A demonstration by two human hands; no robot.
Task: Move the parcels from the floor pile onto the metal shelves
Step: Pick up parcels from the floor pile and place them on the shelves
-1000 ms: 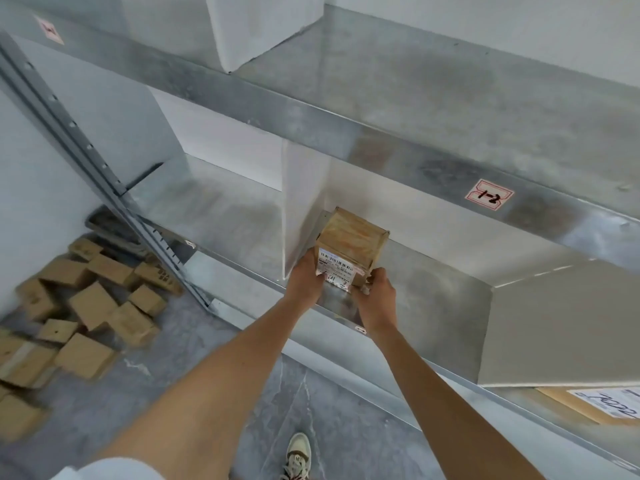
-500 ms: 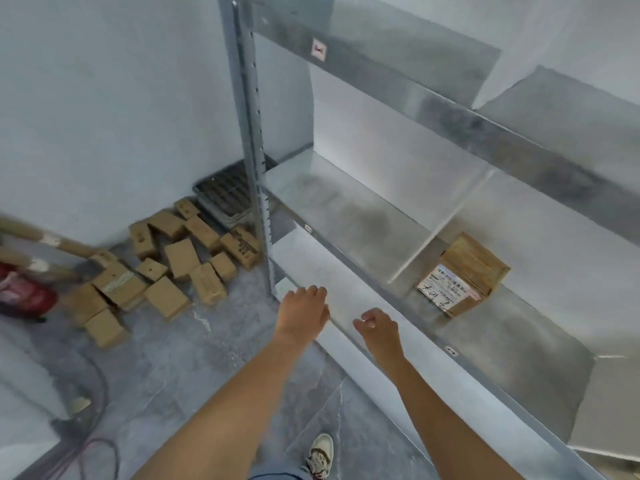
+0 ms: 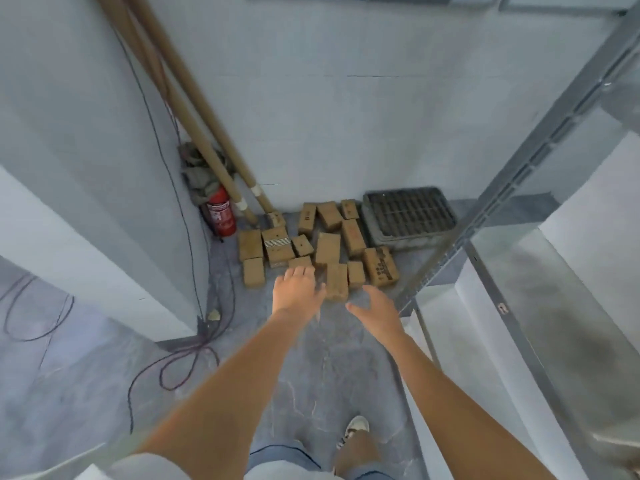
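Observation:
Several brown cardboard parcels (image 3: 327,249) lie in a loose pile on the grey floor against the far wall. My left hand (image 3: 297,289) reaches forward over the near edge of the pile, fingers spread, holding nothing. My right hand (image 3: 375,308) is stretched out beside it, also with spread fingers and holding nothing, just short of the nearest parcel (image 3: 336,281). The metal shelves (image 3: 540,271) stand at the right, with a grey upright post running diagonally. The parcel placed earlier is out of view.
A dark plastic crate (image 3: 408,216) sits right of the pile by the wall. A red fire extinguisher (image 3: 220,211), long cardboard tubes (image 3: 194,109) and loose cables (image 3: 194,348) fill the left corner. A white pillar (image 3: 86,209) stands at left. My shoe (image 3: 355,429) is below.
I let go of the parcel on the shelf and turned left to the floor pile. Both hands, holding nothing, now reach toward the parcels on the floor.

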